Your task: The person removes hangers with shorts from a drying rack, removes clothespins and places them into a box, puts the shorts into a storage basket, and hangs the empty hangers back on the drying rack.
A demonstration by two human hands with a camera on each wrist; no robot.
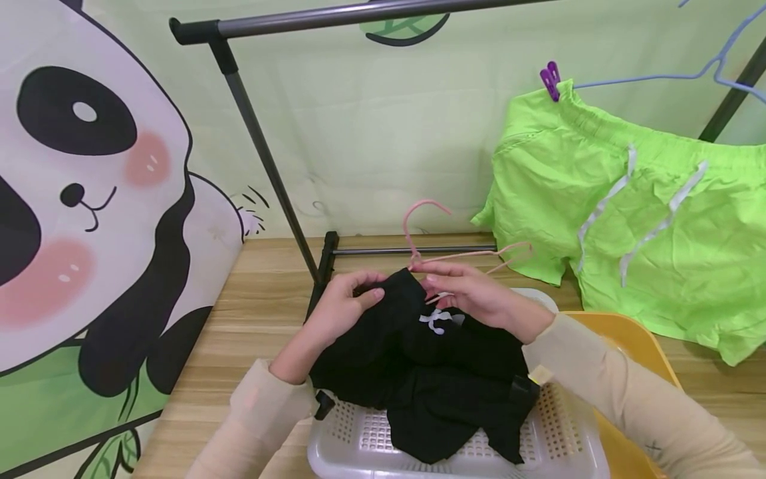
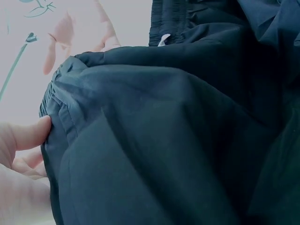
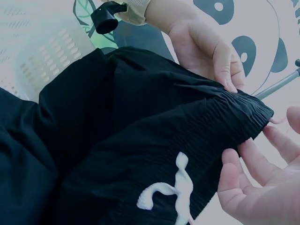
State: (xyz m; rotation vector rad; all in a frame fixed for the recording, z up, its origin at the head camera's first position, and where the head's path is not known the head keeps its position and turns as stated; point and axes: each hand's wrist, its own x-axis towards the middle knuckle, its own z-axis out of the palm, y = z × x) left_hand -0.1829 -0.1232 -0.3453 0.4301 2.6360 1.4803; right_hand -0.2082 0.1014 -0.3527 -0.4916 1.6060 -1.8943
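Black shorts with a gathered elastic waistband and a white drawstring drape over a light plastic basket. My left hand pinches the waistband near one corner, its thumb on the outside, as the right wrist view shows. A pink hanger stands behind the waist with its hook up; one end is hidden by the black cloth and the other sticks out to the right. My right hand is beside the hanger's neck, its loosely spread fingers touching the waistband edge in the right wrist view, the thumb apart from them.
The light basket sits on a wooden table, with a yellow basin at its right. Behind stands a dark metal rack. Bright green shorts hang at right from a blue hanger with a purple clothespin.
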